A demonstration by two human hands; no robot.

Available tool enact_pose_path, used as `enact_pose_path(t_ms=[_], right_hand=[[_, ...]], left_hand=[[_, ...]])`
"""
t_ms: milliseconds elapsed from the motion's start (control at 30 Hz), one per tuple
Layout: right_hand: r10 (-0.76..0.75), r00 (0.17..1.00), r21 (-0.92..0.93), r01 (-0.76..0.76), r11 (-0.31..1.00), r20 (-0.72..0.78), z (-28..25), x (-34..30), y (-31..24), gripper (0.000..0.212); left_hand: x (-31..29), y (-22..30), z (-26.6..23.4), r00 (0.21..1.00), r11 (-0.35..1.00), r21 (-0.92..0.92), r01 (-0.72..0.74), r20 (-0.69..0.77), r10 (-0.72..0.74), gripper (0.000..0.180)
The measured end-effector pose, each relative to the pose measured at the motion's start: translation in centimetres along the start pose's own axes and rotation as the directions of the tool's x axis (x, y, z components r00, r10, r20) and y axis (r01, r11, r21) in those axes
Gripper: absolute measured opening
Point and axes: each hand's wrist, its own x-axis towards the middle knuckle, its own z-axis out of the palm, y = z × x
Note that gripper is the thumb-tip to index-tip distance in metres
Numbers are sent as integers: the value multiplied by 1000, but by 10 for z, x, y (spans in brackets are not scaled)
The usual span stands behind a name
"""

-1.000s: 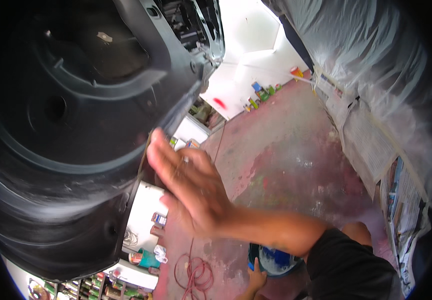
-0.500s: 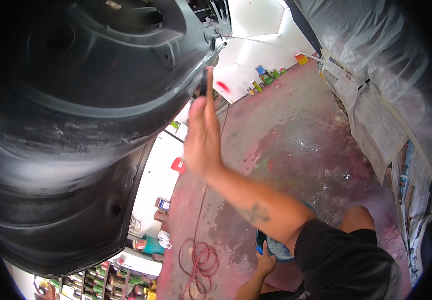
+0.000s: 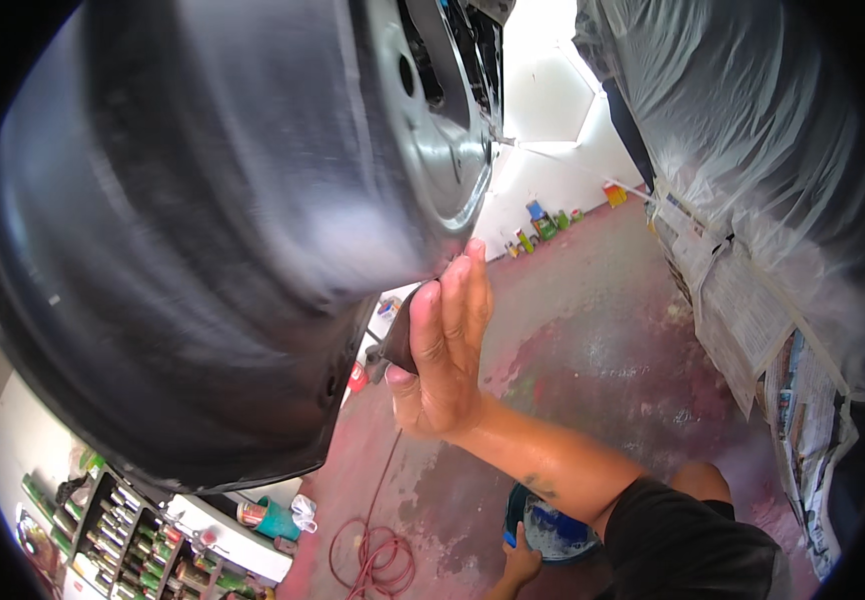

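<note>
A large, dark car body panel with pale, dusty patches and a cut-out inner frame fills the left and top. My right hand is raised at the panel's right edge, fingers stretched upward. A dark, thin sheet that looks like sandpaper lies between its palm, its thumb and the panel. Low in the view, my left hand is closed around a small blue thing, mostly hidden by the fingers. Beside that hand, partly behind my right arm, stands a dark bucket with cloudy liquid and something blue in it.
Plastic film and taped newspaper cover a large object at the right. A red hose lies coiled on the stained floor. Cans stand by the far wall; a shelf of cans and bottles is at lower left.
The view has shifted, showing more of the panel's broad face. My right hand and the dark sheet have moved lower in view along the panel's edge. My left hand stays by the bucket.
</note>
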Motion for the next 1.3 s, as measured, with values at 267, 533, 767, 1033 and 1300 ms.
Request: enact_pose_path(t_ms=[267, 533, 767, 1033, 1300], right_hand=[[-153, 987, -111, 157, 981, 42, 1, 74, -36, 66], [-203, 972, -274, 229, 934, 120, 0, 125, -66, 67], [92, 858, -489, 197, 850, 505, -37, 10, -58, 57], [832, -154, -816, -354, 457, 533, -234, -189, -10, 48], [801, -457, -920, -255, 299, 387, -346, -302, -11, 71]], left_hand=[[14, -44, 11, 992, 996, 24, -92, -81, 93, 100], [5, -35, 1, 991, 999, -13, -48, -129, 46, 95], [-12, -13, 6, 978, 998, -32, -58, -201, 50, 98], [-38, 21, -6, 853, 842, 533, -84, -399, 337, 90], [30, 58, -3, 825, 801, 257, -541, 347, 446, 68]])
